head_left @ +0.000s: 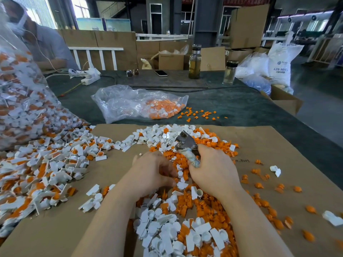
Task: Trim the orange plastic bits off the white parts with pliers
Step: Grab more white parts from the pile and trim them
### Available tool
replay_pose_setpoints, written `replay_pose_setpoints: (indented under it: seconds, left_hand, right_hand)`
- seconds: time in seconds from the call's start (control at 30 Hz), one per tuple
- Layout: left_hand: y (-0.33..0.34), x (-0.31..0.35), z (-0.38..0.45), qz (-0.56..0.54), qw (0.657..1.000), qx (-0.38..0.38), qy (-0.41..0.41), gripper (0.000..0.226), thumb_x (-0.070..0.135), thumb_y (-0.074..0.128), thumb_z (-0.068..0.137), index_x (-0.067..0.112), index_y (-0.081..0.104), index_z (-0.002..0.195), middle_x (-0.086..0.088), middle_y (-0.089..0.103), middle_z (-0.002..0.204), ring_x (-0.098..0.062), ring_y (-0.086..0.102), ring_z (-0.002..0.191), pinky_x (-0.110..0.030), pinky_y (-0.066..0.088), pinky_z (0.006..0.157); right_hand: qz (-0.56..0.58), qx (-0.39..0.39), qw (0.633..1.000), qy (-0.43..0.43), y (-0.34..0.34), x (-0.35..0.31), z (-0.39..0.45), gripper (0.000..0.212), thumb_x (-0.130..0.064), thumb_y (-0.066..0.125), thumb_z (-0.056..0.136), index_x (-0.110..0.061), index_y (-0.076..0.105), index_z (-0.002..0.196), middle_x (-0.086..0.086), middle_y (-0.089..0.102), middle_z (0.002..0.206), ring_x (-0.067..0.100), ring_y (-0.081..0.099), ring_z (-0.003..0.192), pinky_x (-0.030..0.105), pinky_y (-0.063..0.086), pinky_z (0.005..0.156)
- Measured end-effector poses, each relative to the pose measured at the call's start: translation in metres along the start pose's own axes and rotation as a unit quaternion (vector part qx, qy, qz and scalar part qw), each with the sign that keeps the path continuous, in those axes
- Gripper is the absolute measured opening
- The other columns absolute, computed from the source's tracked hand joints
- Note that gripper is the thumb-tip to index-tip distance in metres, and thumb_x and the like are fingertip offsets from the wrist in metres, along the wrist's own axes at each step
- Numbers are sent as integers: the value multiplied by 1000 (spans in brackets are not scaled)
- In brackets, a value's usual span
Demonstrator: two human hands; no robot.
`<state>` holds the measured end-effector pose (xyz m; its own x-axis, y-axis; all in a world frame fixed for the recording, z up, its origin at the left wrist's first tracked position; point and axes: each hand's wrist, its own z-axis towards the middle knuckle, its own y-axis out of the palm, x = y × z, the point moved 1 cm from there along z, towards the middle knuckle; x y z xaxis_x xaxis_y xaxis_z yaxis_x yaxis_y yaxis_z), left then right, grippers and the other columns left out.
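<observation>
Head view: right hand (213, 173) grips pliers (185, 145); left hand (150, 173) fingers curled into mixed white parts (163, 230) and orange bits (204, 204) on cardboard (259, 145); contents unclear.

Parts pile (46, 164) left of cardboard sheet (259, 145).

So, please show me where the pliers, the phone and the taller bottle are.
pliers (183, 140), head view, on the metal head.
phone (161, 73), head view, on its dark screen.
taller bottle (194, 64), head view, on its glass body.
</observation>
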<state>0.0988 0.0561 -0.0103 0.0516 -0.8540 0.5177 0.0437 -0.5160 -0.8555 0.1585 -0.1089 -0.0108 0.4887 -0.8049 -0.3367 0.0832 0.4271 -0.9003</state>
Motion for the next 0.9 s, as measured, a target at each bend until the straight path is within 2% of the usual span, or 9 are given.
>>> replay_pose_setpoints:
  seconds: [0.1,0.13,0.2,0.27,0.33,0.47,0.57,0.77,0.9]
  left_hand:
    - [5,0,1,5,1000,0,16,13,41,81,78,37,71,85,17,57,89,3,49,84,-44,34,106]
    - [6,0,1,-13,1000,9,16,13,40,80,79,35,69,85,16,59,88,3,51,83,-39,41,101]
    - [6,1,1,-70,996,48,8,11,36,77,83,32,68,86,15,63,84,3,57,78,-20,49,79]
    - [4,2,1,-135,986,100,1,8,31,74,87,32,66,89,11,67,84,-2,61,78,-17,49,69]
    - [3,4,1,-205,969,135,0,10,26,69,92,35,64,92,7,69,86,-9,65,80,-22,53,72]
    - [1,10,-1,-322,935,147,-13,17,19,67,94,36,69,90,14,74,84,2,68,79,-6,47,66]
    - [0,11,0,-402,905,138,-17,13,14,70,90,27,71,93,8,77,87,-6,72,85,-15,52,75]
    - [-6,6,-3,-447,886,125,0,22,34,77,67,29,79,89,5,77,92,-5,70,86,-14,51,71]
    - [-5,8,-3,-458,881,116,18,21,29,78,64,29,80,85,4,77,91,-6,72,86,-12,53,73]
  right_hand:
    - [3,-3,1000,-3,1,0,0,27,-37,58,87,-30,35,74,-10,49,68,7,47,58,24,31,46]
    - [7,-2,1000,-5,2,0,1,26,-37,59,86,-30,36,75,-10,49,67,7,47,59,24,31,46]
    - [22,3,1000,-7,3,0,1,25,-36,60,86,-30,38,74,-9,50,67,7,48,58,23,30,46]
    - [42,9,999,-8,3,0,1,21,-36,60,86,-30,43,77,-9,52,68,8,50,59,24,34,47]
    - [63,19,998,-10,3,-1,1,19,-36,60,87,-30,45,77,-10,54,69,9,52,60,25,40,49]
    - [130,42,991,-14,0,-2,0,14,-36,63,88,-29,53,80,-10,57,68,8,54,60,22,39,50]
    - [205,42,978,-15,-2,-5,-1,10,-37,66,88,-31,58,86,-13,60,71,4,56,65,19,38,55]
    - [306,50,951,6,-5,-7,0,14,-36,66,88,-25,66,96,-16,62,76,-3,58,74,12,40,58]
    - [330,42,943,8,-7,-7,-1,13,-32,67,88,-23,68,97,-15,65,81,-3,60,80,11,44,63]
